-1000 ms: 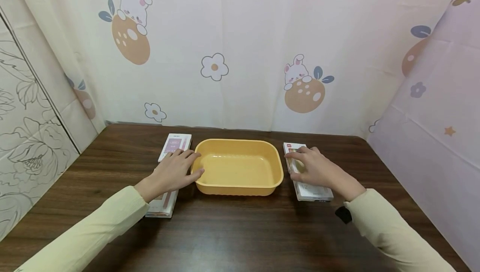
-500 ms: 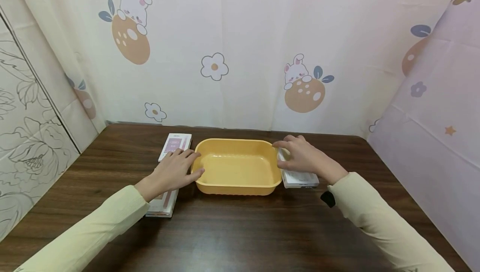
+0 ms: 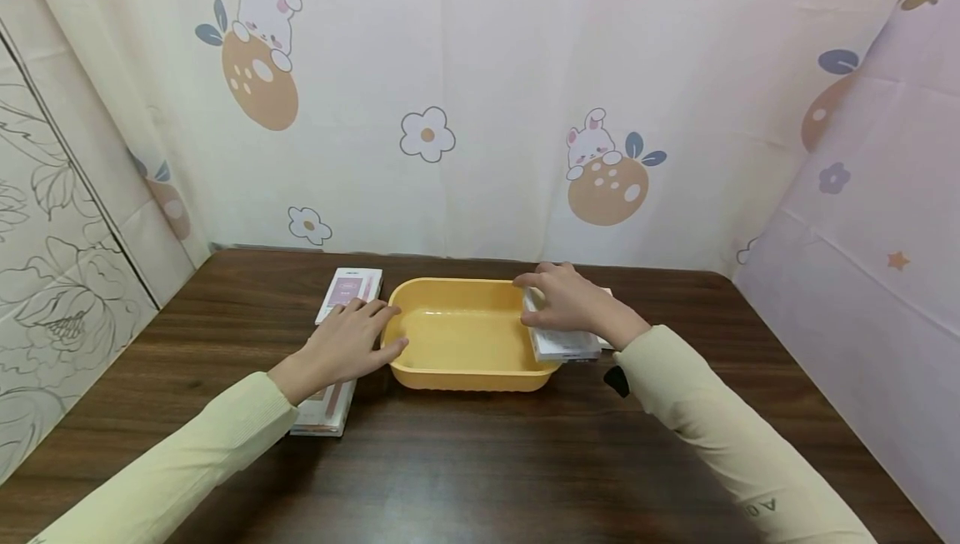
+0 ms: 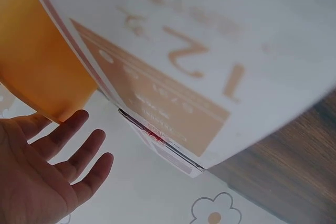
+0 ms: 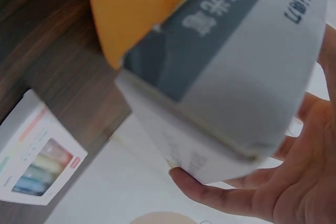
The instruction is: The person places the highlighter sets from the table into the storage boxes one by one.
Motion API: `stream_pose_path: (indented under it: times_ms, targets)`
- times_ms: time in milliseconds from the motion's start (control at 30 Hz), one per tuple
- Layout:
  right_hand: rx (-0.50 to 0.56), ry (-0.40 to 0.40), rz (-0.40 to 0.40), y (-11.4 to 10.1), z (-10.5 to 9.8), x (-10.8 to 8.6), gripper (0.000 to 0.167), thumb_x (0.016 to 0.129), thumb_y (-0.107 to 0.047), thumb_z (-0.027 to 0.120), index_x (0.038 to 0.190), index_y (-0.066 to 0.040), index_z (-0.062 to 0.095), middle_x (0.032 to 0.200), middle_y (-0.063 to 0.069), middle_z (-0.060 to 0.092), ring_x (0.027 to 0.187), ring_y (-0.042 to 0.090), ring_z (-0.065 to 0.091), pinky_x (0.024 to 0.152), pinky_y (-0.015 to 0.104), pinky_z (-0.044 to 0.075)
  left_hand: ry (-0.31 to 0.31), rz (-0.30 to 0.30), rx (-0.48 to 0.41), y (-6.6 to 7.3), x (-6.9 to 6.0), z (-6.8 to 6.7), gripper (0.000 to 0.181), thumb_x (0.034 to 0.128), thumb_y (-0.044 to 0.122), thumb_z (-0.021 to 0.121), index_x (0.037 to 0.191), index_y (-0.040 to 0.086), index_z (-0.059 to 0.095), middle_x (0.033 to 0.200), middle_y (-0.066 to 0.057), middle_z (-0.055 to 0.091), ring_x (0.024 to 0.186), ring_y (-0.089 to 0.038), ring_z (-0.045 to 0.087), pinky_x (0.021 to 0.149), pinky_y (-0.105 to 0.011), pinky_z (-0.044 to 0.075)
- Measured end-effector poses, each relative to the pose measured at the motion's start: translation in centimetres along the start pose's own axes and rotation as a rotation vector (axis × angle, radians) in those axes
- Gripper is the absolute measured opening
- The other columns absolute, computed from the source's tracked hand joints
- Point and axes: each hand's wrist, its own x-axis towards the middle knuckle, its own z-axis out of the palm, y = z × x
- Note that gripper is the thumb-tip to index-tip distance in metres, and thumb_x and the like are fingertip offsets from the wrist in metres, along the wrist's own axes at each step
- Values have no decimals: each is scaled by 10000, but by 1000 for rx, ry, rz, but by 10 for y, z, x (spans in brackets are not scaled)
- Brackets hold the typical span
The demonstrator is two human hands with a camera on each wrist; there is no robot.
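Observation:
My right hand (image 3: pixel 573 302) grips a white-and-grey box of highlighters (image 5: pixel 220 77), marked deli, with thumb and fingers on its sides. The box is raised over the right end of the yellow plastic bin (image 3: pixel 468 380). My left hand (image 3: pixel 341 348) has its fingers spread at the bin's left rim, thumb and a fingertip over the edge. Below and beside that hand lie white flat boxes, a pink-and-purple one (image 3: pixel 348 290) farther back and another (image 3: pixel 326 412) nearer. In the left wrist view, a white box printed with 12 (image 4: pixel 205 51) fills the foreground.
A second highlighter box (image 5: pixel 42 161), with a window showing coloured pens, lies on the dark wooden table (image 3: pixel 465 461) right of the bin, mostly hidden in the head view by the right hand. A curtain (image 3: pixel 495 186) with rabbit prints hangs behind the table.
My right hand has lifted the highlighter box and carried it left from the table to over the bin's right end, uncovering another box. My left hand has stayed at the left rim.

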Motion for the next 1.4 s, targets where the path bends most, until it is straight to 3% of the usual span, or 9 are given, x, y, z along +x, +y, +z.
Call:
stream_pose_path:
  times_ms: [267,533,833,1100,1400]
  targets:
    - [15,-34,6,-11,2,17,505,789,-330,650,1236,-110,570,1222,133,557,1167,294,480,1042,524,255,2,-1,-2,0,0,0,548,870,533,451,1222,129,566,1193,-78,591,1080,-313,537,851,-504,425]
    - [25,-64,54,-22,6,30,510,790,-340,649,1249,-135,561,1253,153,522,1183,334,454,1027,543,280,12,4,4,-2,0,1,554,863,538,458,1214,124,568,1185,-82,595,1072,-313,543,846,-500,427]
    - [21,-91,94,-28,16,38,524,795,-369,646,1267,-164,548,1231,128,524,1135,380,442,937,524,382,14,9,5,-2,0,2,549,863,534,459,1207,121,571,1176,-76,598,1064,-305,545,845,-496,428]
    - [27,-130,154,-30,28,38,541,802,-403,629,1300,-220,517,1242,88,492,1059,324,421,872,549,410,15,15,1,-1,0,1,549,861,534,467,1206,119,571,1179,-82,599,1064,-318,546,845,-500,427]
    - [-34,-90,131,-33,37,37,544,801,-403,635,1297,-210,522,1221,111,504,966,313,435,776,495,439,16,15,2,-1,0,1,554,863,536,460,1204,115,573,1176,-84,601,1069,-320,543,854,-506,424]
